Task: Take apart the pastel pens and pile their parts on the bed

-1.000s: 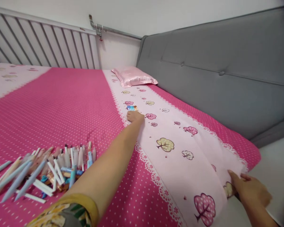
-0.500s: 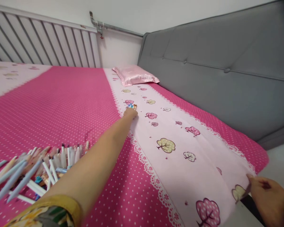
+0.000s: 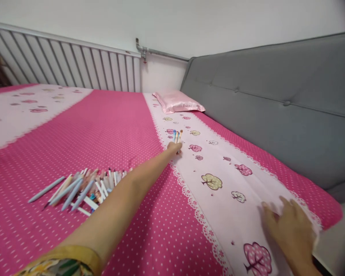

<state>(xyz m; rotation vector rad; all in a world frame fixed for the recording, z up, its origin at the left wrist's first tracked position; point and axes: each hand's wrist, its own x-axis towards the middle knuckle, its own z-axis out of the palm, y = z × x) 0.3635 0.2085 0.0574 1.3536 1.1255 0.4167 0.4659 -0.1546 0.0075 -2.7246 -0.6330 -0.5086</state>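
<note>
My left hand (image 3: 175,148) reaches out over the pale printed strip of the bedsheet, its fingers closed round a few slim pens (image 3: 177,135). Their blue and orange-brown ends stick up past the fingers; the exact kind of pen is too small to tell. Low on the right, my right hand (image 3: 290,226) lies over the same strip with its fingers spread, holding nothing. A heap of loose pens (image 3: 83,188), pale blue, white, pinkish and brown, rests on the pink dotted part of the bedsheet (image 3: 117,115), left of my left forearm, which hides part of it.
A pink satin pillow (image 3: 179,102) lies at the far end beside the grey padded headboard (image 3: 264,80). Against the back wall stand a white radiator (image 3: 74,63) and a pipe with a red valve (image 3: 144,57). The bed's edge drops away at the lower right.
My right hand has let go of the sheet's edge and moved left onto the strip, fingers spread. My left hand still holds the pens, which now stand more upright. The view has shifted.
</note>
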